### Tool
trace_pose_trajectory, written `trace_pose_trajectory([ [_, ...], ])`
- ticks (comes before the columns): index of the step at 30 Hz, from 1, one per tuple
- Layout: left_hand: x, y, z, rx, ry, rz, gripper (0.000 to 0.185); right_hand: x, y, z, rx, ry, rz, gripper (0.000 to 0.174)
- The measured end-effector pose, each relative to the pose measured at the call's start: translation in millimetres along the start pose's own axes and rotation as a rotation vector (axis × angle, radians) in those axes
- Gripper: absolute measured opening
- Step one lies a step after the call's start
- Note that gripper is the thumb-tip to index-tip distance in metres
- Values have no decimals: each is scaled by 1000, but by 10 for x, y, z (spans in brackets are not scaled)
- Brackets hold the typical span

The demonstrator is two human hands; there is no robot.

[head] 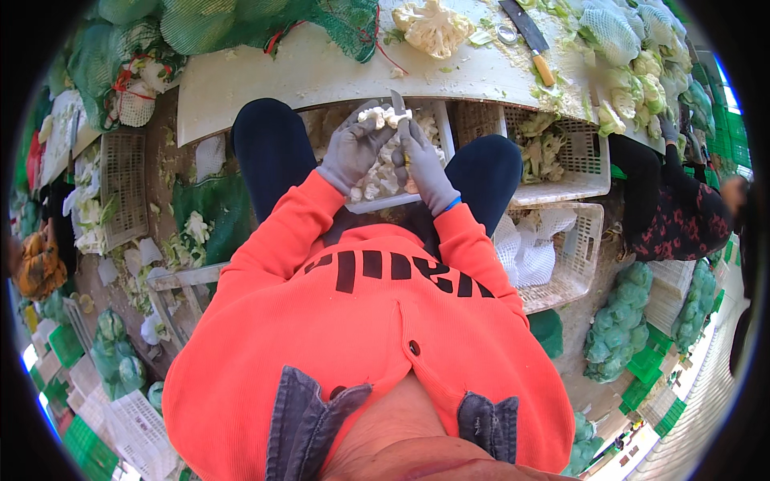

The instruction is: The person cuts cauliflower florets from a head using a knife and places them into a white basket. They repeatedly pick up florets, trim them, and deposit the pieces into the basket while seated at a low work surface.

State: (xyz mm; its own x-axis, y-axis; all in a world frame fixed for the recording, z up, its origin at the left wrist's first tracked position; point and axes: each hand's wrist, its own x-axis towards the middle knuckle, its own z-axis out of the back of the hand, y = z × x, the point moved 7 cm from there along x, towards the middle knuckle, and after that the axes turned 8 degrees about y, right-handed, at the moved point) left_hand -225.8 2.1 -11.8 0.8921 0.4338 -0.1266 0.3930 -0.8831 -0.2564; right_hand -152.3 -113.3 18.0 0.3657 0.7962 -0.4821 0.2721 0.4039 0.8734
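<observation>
In a grey glove, my left hand (356,147) grips a piece of cauliflower (378,115) over a white plastic crate (385,204). My right hand (426,162), gloved as well, is closed around the handle of a small knife (398,103). Its blade points away from me and lies against the cauliflower piece. Below both hands, cut cauliflower florets (380,174) fill the crate between my knees. My fingers hide most of the knife's handle.
On the white table (240,81) ahead lie a large cauliflower head (434,27), a cleaver (529,37) and a tape roll (506,34). Crates of leaf trimmings (541,150) and foam nets (535,246) stand to my right. Beyond them sits a co-worker (680,210). Green net sacks (204,27) crowd the left.
</observation>
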Motion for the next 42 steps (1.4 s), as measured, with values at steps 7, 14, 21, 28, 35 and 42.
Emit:
trace_pose_trajectory([
  [7,242,-632,-228,1200,-165,-137,87,-208,190,636,-853,-238,15,65],
  [14,1595,-65,-544,861,-325,-60,84,33,622,1149,-424,-399,123,34],
  [21,2052,576,-201,377,-447,-30,37,418,1323,1439,-1271,-433,277,30],
  [28,1930,365,-144,395,-527,-62,31,664,1543,1414,-1622,-263,271,24],
  [35,1888,172,-248,698,-478,-220,29,766,1596,1216,-1631,-247,65,26],
  [42,1777,-159,-383,1201,-315,-541,33,628,1735,1006,-1578,-246,15,28],
])
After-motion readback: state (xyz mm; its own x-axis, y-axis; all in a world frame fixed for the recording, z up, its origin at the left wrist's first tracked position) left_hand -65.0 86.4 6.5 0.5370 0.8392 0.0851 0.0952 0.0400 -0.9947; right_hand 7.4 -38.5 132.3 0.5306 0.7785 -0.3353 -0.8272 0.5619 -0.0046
